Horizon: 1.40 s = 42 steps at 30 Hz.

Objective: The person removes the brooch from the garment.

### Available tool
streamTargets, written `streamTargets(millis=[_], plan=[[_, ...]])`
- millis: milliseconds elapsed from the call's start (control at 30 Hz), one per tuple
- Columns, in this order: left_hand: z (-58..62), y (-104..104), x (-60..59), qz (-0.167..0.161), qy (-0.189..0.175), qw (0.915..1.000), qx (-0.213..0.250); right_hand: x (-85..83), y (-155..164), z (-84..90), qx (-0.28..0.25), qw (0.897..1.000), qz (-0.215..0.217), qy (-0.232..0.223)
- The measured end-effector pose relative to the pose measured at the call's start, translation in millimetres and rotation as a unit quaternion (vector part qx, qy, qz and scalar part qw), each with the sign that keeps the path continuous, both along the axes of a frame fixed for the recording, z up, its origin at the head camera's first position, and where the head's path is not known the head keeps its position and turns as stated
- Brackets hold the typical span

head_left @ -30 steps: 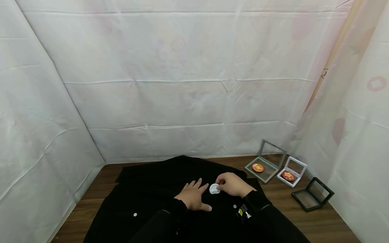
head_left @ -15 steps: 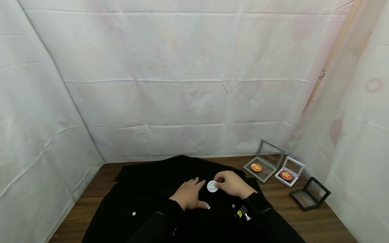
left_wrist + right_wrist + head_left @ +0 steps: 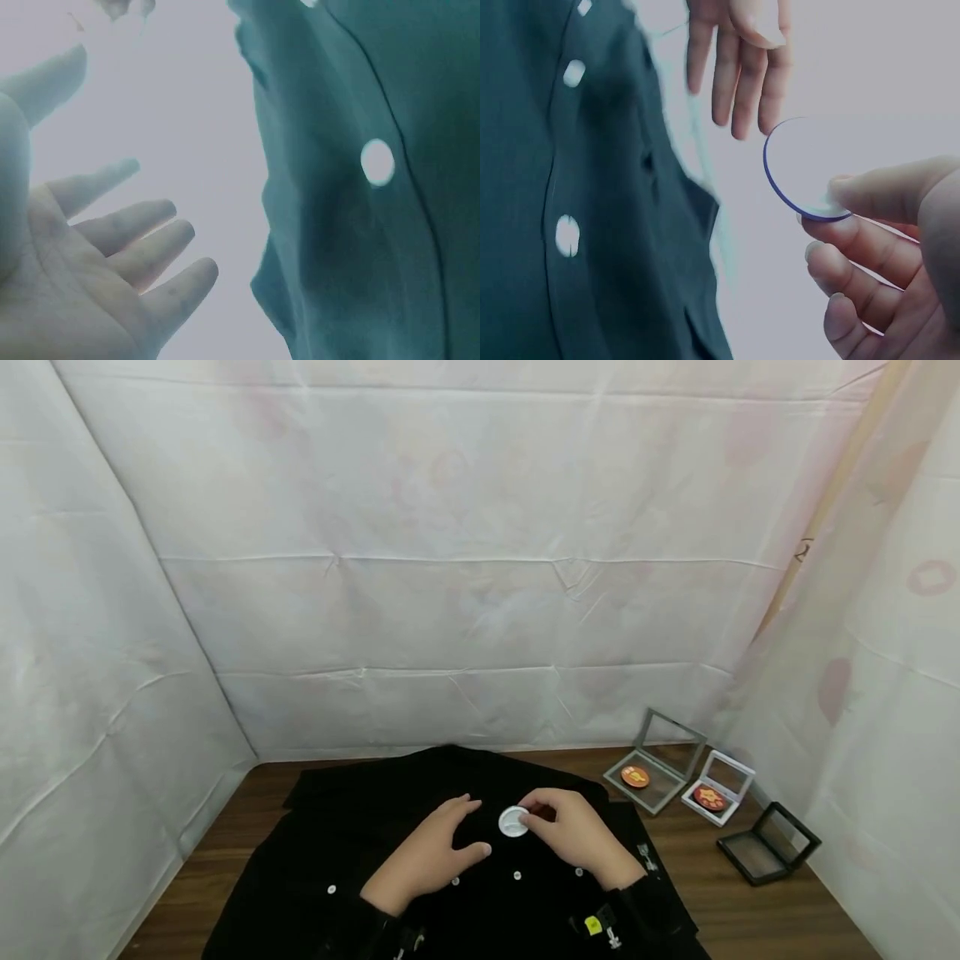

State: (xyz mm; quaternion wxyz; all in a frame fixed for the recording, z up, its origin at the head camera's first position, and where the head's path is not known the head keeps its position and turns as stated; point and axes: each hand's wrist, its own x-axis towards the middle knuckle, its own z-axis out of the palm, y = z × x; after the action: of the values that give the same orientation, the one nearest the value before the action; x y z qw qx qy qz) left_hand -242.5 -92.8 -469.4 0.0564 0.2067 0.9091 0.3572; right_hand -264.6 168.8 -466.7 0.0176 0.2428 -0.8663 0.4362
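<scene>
A round white badge [image 3: 513, 822] with a plain pale face towards me is pinched between thumb and fingers of my right hand [image 3: 573, 829], above black cloth [image 3: 442, 768]. In the right wrist view the badge [image 3: 802, 169] shows a thin blue edge, with the thumb on its face and fingertips under its rim. To the left, my left hand [image 3: 431, 853] is spread with nothing in it, thumb apart from the fingers. The left wrist view shows its palm [image 3: 82, 277]. White buttons [image 3: 568, 236] run in a row along the cloth.
On the brown wooden table [image 3: 780, 918] at the right stand three open framed cases. The grey case [image 3: 660, 797] holds an orange badge [image 3: 635, 777], the white case [image 3: 693, 803] a red badge [image 3: 710, 797]. A black case [image 3: 757, 856] is nearer me. Pale curtains [image 3: 465, 610] surround the table.
My left hand has come off the cloth and drawn back to the left, its fingers parting from the badge. My right hand has moved slightly left with the badge.
</scene>
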Motion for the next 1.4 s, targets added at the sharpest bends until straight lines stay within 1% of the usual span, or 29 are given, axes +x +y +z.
streamTargets(millis=[100, 233, 300, 367, 433, 533, 667, 800, 900, 1000, 1200, 1300, 1400], plan=[[3.8, -3, 13.4, -0.006, 0.016, 0.9983, 0.056, 9.2, -7, 5.9, -0.018, 1.000, 0.015, 0.001], [11.7, -5, 29.5, 0.009, 0.042, 0.9926, 0.114, 19.7, -17, 15.9, -0.038, 0.999, 0.029, 0.005], [16.8, -5, 35.5, 0.020, 0.045, 0.9899, 0.133, 24.4, -20, 20.6, -0.043, 0.998, 0.036, 0.013], [22.1, -3, 40.8, 0.024, 0.044, 0.9870, 0.152, 29.0, -21, 24.7, -0.046, 0.998, 0.041, 0.022], [27.4, 0, 45.3, 0.031, 0.037, 0.9856, 0.162, 34.1, -21, 28.2, -0.051, 0.997, 0.051, 0.029], [33.8, 4, 50.4, 0.036, 0.040, 0.9832, 0.174, 40.9, -22, 31.4, -0.069, 0.995, 0.069, 0.030], [36.6, 6, 53.4, 0.049, 0.050, 0.9805, 0.184, 47.9, -27, 31.2, -0.089, 0.992, 0.086, 0.028], [36.4, 8, 55.1, 0.055, 0.053, 0.9787, 0.190, 51.8, -29, 30.8, -0.094, 0.992, 0.077, 0.043], [36.2, 9, 55.7, 0.050, 0.051, 0.9781, 0.195, 53.0, -27, 32.1, -0.100, 0.991, 0.073, 0.055], [36.7, 10, 56.3, 0.044, 0.051, 0.9773, 0.201, 53.2, -25, 34.8, -0.107, 0.989, 0.080, 0.061], [37.0, 13, 56.0, 0.037, 0.066, 0.9766, 0.201, 54.5, -24, 39.2, -0.110, 0.988, 0.088, 0.058], [37.2, 13, 56.5, 0.044, 0.066, 0.9760, 0.202, 55.1, -25, 40.4, -0.114, 0.988, 0.091, 0.057], [38.0, 14, 58.7, 0.062, 0.062, 0.9737, 0.210, 55.7, -26, 40.6, -0.118, 0.987, 0.093, 0.061]])
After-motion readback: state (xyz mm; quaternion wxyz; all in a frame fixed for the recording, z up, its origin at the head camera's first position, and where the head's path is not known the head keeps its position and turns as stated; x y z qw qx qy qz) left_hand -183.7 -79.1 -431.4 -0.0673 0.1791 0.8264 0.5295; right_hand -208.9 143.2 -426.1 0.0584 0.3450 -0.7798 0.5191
